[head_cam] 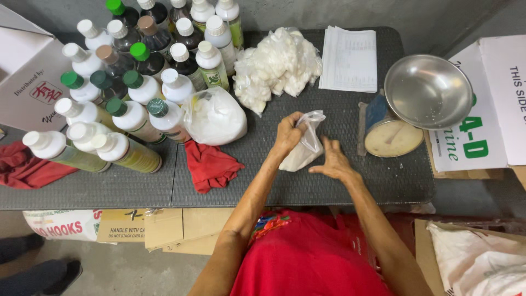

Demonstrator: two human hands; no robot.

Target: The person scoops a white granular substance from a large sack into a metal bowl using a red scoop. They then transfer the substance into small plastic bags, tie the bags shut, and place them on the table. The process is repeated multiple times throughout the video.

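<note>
My left hand point(287, 134) grips the twisted top of a small clear plastic bag of white powder point(302, 152), which rests on the dark table point(137, 183). My right hand point(332, 161) lies just right of the bag, fingers spread, touching its side. A larger knotted bag of white powder point(215, 117) sits to the left. Behind it lies a pile of several small filled bags point(276, 66).
Many capped bottles point(131, 71) crowd the table's left half. A red cloth point(210, 164) lies left of my arm, another red cloth point(24, 167) at the far left. A scale point(392, 134) with a steel bowl point(428, 90) stands right, papers point(349, 57) behind. Cardboard boxes flank the table.
</note>
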